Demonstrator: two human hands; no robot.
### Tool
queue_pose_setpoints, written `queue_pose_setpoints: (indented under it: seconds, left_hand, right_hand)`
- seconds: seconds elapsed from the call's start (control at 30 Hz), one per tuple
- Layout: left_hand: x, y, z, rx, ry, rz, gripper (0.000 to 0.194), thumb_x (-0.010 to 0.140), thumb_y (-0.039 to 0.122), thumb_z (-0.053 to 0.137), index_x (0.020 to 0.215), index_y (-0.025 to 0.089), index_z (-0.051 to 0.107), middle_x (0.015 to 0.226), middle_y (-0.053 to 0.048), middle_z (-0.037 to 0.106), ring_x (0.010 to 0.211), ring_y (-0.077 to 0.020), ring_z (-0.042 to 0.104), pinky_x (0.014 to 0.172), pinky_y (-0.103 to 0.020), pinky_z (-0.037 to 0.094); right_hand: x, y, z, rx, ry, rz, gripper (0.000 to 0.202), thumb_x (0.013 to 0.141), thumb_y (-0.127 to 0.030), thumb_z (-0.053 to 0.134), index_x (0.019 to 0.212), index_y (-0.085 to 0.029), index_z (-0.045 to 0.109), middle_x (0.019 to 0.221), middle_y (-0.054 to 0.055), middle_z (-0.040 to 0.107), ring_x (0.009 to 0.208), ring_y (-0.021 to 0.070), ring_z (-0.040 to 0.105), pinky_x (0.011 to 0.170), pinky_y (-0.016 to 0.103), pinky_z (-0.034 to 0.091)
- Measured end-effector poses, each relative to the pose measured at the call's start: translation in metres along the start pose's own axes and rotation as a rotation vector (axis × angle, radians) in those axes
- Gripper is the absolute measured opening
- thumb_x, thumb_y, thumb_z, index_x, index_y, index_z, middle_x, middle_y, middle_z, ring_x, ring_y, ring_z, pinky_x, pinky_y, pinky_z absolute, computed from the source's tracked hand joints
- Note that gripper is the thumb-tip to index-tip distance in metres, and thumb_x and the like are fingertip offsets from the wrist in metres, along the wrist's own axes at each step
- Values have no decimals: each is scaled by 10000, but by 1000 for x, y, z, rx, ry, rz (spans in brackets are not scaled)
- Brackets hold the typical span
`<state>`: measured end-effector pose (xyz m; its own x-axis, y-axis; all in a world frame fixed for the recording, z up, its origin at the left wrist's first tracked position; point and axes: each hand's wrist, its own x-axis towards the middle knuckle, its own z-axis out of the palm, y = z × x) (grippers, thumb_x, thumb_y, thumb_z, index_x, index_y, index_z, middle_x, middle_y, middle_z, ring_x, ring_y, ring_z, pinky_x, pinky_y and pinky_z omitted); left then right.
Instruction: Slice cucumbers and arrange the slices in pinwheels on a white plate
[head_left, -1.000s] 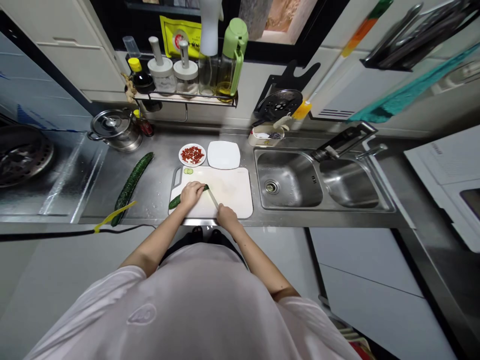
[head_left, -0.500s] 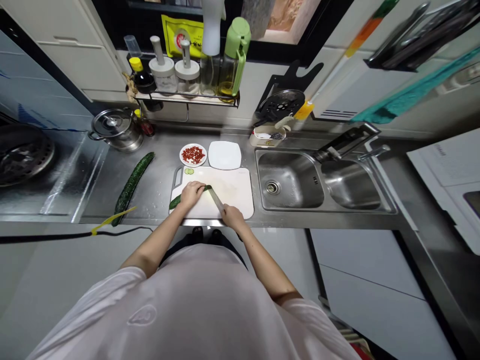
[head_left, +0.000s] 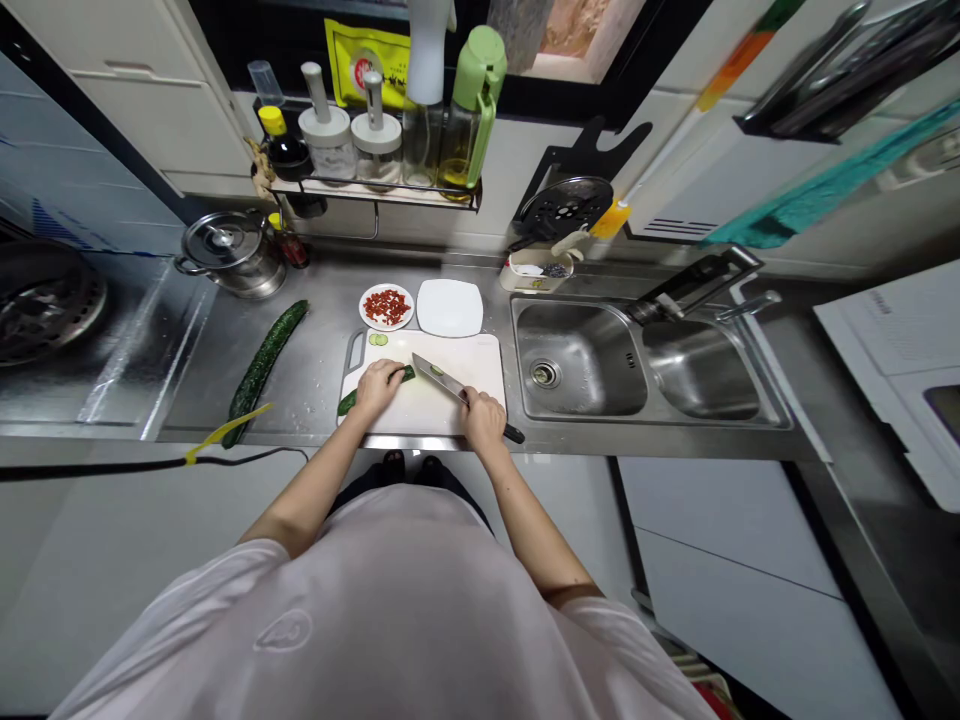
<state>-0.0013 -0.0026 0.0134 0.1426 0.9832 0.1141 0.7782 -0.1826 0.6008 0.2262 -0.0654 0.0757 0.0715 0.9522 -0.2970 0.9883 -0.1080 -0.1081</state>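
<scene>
On the white cutting board, my left hand is closed around a dark green cucumber, whose two ends show on either side of my fingers. My right hand grips a kitchen knife by its black handle. The blade is turned flat-side up, pointing up and left, just right of the cucumber's cut end. A pale green cucumber slice clings to the blade. A couple of cut cucumber slices lie at the board's top left corner.
Behind the board stand a small plate of chopped red pieces and a square white plate. A whole cucumber lies to the left, near a steel pot. On the right is a double sink. A condiment shelf hangs above.
My right hand has drawn the knife to the right, away from the cucumber, and turned its blade flat. A slice now shows on the blade. My left hand has shifted slightly left.
</scene>
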Motion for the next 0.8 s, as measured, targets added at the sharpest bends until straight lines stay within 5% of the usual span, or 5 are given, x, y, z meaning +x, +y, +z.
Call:
queue_pose_setpoints:
  seconds: [0.4,0.8]
  left_hand:
    - [1,21,-11,-76,190,-42,344,943,370,439,1159,200,646,1143,-84,623,1097,-207,557,972,-327,425]
    - [19,48,-14,10,-144,125,301,860,426,571,1081,261,692,1143,-56,628,1130,-248,509,1026,-410,355]
  right_hand:
    - [-2,-2,-2,38,108,-31,466,891,-223,494,1355,-196,464,1096,123,584,1019,258,466,893,339,281]
    - [-5,1,9,17,126,-136,498,906,-255,483,1398,-187,442,1068,128,562,987,261,424,898,364,241]
